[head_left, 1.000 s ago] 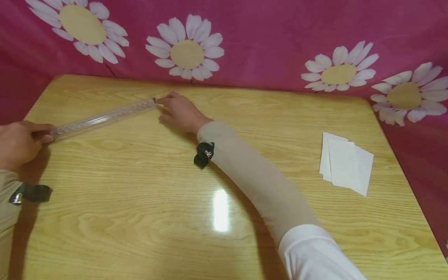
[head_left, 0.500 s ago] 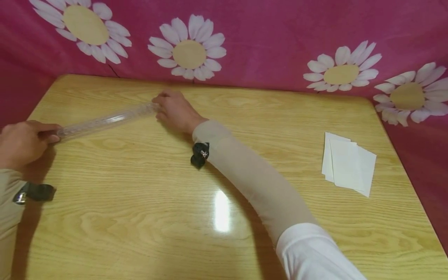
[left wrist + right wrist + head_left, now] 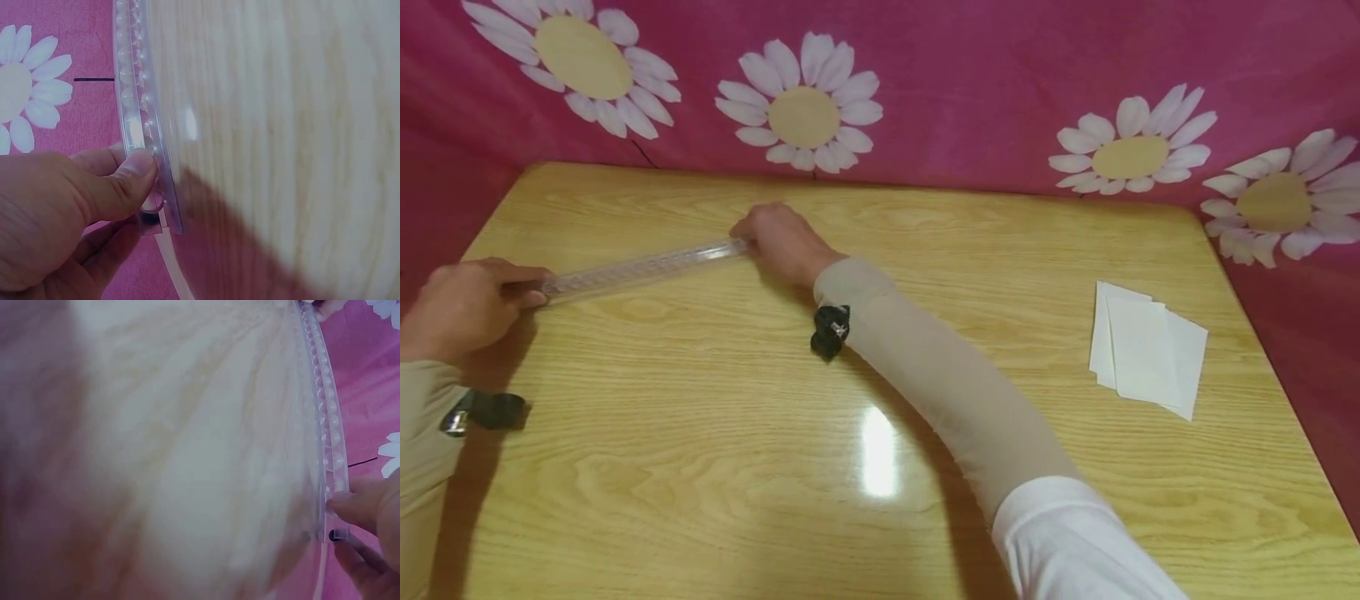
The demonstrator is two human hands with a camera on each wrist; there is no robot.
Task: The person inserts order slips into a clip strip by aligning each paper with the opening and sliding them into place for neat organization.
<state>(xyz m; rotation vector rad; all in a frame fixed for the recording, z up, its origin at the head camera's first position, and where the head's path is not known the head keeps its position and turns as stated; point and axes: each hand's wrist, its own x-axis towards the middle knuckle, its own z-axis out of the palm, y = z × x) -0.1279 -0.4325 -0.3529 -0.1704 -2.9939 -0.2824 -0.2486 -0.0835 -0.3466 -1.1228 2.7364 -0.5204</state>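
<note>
A long, slim, clear plastic tube (image 3: 647, 273) spans the gap between both hands, showing a row of round, bead-like shapes along its length in both wrist views. My left hand (image 3: 471, 304) pinches its left end, with the thumb pressed on the near face, as the left wrist view shows beside the tube's end (image 3: 134, 94). The right hand (image 3: 786, 242) grips the other end. In the right wrist view, a small dark plug (image 3: 338, 535) sits at that end of the tube, beside the right thumb and fingers.
Several white paper cards (image 3: 1142, 350) lie overlapped on the right part of the wooden table (image 3: 700, 467). A pink cloth (image 3: 962, 92) with large daisies hangs behind the table's far edge. Both wrists wear sleeves with black camera mounts (image 3: 831, 332).
The right hand has closed from fingertips at the tube's dark end to a fuller grip on it. The tube's right end has come nearer, and the left hand has shifted right.
</note>
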